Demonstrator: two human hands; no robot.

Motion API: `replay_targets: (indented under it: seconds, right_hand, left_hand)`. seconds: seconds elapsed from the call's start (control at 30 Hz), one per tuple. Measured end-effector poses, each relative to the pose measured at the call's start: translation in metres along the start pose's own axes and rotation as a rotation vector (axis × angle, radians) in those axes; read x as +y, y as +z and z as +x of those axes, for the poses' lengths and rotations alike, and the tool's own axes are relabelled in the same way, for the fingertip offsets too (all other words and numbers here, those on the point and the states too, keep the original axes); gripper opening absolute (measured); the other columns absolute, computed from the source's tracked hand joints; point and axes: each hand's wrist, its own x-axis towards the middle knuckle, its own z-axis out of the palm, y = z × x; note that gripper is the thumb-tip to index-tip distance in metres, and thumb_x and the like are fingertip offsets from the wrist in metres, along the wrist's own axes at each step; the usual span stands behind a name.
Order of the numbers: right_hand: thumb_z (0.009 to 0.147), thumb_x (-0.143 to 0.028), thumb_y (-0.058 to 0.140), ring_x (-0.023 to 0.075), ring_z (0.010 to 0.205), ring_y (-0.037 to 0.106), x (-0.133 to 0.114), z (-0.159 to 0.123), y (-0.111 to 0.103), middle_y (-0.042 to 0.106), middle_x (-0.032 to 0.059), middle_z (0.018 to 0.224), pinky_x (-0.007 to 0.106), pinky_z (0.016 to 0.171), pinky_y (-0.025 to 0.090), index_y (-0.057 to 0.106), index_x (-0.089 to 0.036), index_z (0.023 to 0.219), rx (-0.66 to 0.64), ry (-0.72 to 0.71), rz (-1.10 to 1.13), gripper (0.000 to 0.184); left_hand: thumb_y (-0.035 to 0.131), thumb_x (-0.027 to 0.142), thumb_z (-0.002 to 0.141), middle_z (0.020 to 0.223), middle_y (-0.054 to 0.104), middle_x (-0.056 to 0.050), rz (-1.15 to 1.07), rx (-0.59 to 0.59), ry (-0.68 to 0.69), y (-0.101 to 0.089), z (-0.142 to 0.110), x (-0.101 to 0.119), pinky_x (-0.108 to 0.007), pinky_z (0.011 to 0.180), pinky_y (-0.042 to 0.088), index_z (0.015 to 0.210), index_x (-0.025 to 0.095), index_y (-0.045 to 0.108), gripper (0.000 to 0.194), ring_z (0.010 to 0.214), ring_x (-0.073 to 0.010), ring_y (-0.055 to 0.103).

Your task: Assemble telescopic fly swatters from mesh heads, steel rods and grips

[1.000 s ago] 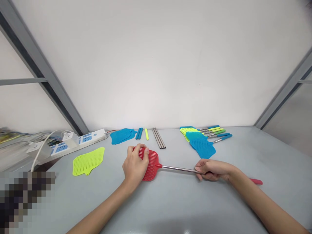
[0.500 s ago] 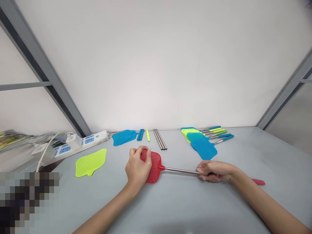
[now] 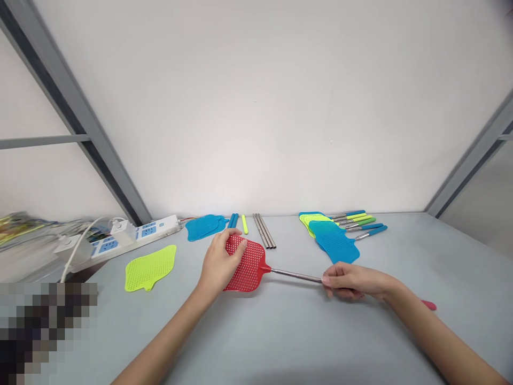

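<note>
A red fly swatter [image 3: 250,264] with a perforated plastic head and a thin metal rod lies crosswise between my hands. My left hand [image 3: 224,259] grips the far left part of its head, thumb on the near face and fingers behind. My right hand [image 3: 344,280] is closed around the rod, pinching it between thumb and fingers. Past my right wrist the end of a red handle [image 3: 428,305] shows; my forearm covers the stretch between. Left of my left hand a yellow-green swatter head [image 3: 150,268] lies flat.
At the back lie blue swatter heads [image 3: 204,227], blue grips [image 3: 233,220], a yellow grip [image 3: 245,224] and several metal rods [image 3: 264,231]. Blue and yellow swatters with handles [image 3: 334,240] are piled back right. A power strip [image 3: 158,229] with plugs stands at left by the wall.
The swatter's head has tilted up, and my left hand has shifted slightly up and left with it. My right hand stays on the rod in nearly the same spot.
</note>
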Motion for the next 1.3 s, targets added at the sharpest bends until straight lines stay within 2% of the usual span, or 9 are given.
replay_targets:
  seconds: [0.07, 0.13, 0.27, 0.33, 0.47, 0.67, 0.9, 1.17, 1.3]
  right_hand:
    - [0.076, -0.043, 0.053, 0.0045, 0.041, 0.031, -0.002, 0.0, 0.0, 0.04, -0.0047, 0.048, 0.017, 0.036, 0.021, 0.057, -0.012, 0.073, 0.056, -0.02, -0.076, 0.031]
    - [0.073, -0.044, 0.056, 0.0047, 0.042, 0.033, -0.003, -0.001, 0.001, 0.044, -0.0037, 0.052, 0.017, 0.038, 0.023, 0.057, -0.013, 0.078, 0.13, -0.039, -0.12, 0.031]
    - [0.072, -0.044, 0.057, 0.0057, 0.045, 0.035, -0.004, 0.0, 0.001, 0.047, -0.0021, 0.054, 0.018, 0.042, 0.028, 0.058, -0.013, 0.077, 0.194, -0.054, -0.136, 0.031]
    - [0.071, -0.043, 0.058, 0.007, 0.048, 0.039, -0.003, 0.001, 0.001, 0.049, -0.0005, 0.057, 0.019, 0.045, 0.032, 0.059, -0.012, 0.072, 0.196, -0.06, -0.121, 0.031]
    - [0.07, -0.039, 0.059, 0.0088, 0.052, 0.042, -0.003, 0.001, 0.003, 0.05, 0.0007, 0.059, 0.021, 0.048, 0.035, 0.06, -0.012, 0.068, 0.218, -0.084, -0.111, 0.028]
    - [0.071, -0.038, 0.058, 0.0099, 0.052, 0.044, -0.001, 0.0, 0.0, 0.052, 0.0019, 0.057, 0.021, 0.048, 0.036, 0.061, -0.011, 0.067, 0.247, -0.079, -0.148, 0.027]
    - [0.073, -0.036, 0.055, 0.0078, 0.046, 0.04, 0.003, 0.0, -0.005, 0.049, 0.0004, 0.052, 0.02, 0.046, 0.033, 0.061, -0.01, 0.069, 0.217, -0.062, -0.15, 0.027]
    - [0.073, -0.03, 0.048, 0.0053, 0.039, 0.025, 0.007, 0.005, -0.005, 0.036, -0.0047, 0.042, 0.02, 0.039, 0.016, 0.054, -0.011, 0.059, 0.097, -0.033, -0.082, 0.024]
    - [0.073, -0.032, 0.047, 0.0046, 0.038, 0.02, 0.01, 0.005, -0.005, 0.029, -0.0071, 0.041, 0.021, 0.039, 0.013, 0.049, -0.013, 0.057, 0.039, 0.003, -0.062, 0.025]
  left_hand:
    - [0.052, 0.044, 0.073, 0.093, 0.057, -0.004, -0.175, -0.107, -0.113, -0.003, 0.004, -0.005, -0.031, 0.065, 0.044, 0.101, 0.023, 0.049, 0.036, 0.082, -0.0219, 0.056]
    - [0.054, 0.047, 0.071, 0.089, 0.059, -0.005, -0.402, -0.273, -0.241, -0.007, 0.008, -0.009, -0.029, 0.058, 0.046, 0.101, 0.02, 0.049, 0.041, 0.074, -0.0215, 0.059]
    - [0.058, 0.045, 0.069, 0.082, 0.063, -0.009, -0.716, -0.59, -0.431, -0.012, 0.011, -0.012, -0.029, 0.06, 0.048, 0.085, 0.014, 0.055, 0.035, 0.072, -0.0218, 0.061]
    - [0.062, 0.042, 0.068, 0.083, 0.065, -0.01, -0.775, -0.658, -0.488, -0.013, 0.011, -0.012, -0.031, 0.064, 0.049, 0.083, 0.013, 0.057, 0.033, 0.075, -0.0226, 0.062]
    - [0.066, 0.035, 0.066, 0.087, 0.066, -0.009, -0.898, -0.725, -0.515, -0.012, 0.007, -0.009, -0.033, 0.068, 0.05, 0.084, 0.015, 0.059, 0.028, 0.08, -0.0237, 0.062]
    - [0.059, 0.036, 0.073, 0.101, 0.062, -0.015, -1.085, -0.955, -0.633, -0.006, 0.003, -0.012, -0.038, 0.083, 0.045, 0.096, 0.01, 0.058, 0.035, 0.096, -0.0267, 0.057]
    - [0.057, 0.035, 0.074, 0.11, 0.056, -0.019, -1.158, -1.031, -0.625, 0.001, -0.002, -0.011, -0.039, 0.089, 0.039, 0.104, 0.007, 0.053, 0.041, 0.105, -0.0284, 0.05]
    - [0.06, 0.034, 0.072, 0.108, 0.057, -0.02, -1.119, -0.924, -0.545, 0.011, -0.007, -0.015, -0.042, 0.084, 0.042, 0.101, 0.009, 0.054, 0.039, 0.1, -0.0305, 0.053]
    - [0.062, 0.035, 0.07, 0.101, 0.061, -0.017, -1.041, -0.845, -0.534, 0.014, -0.01, -0.014, -0.041, 0.078, 0.045, 0.097, 0.01, 0.056, 0.037, 0.093, -0.0294, 0.057]
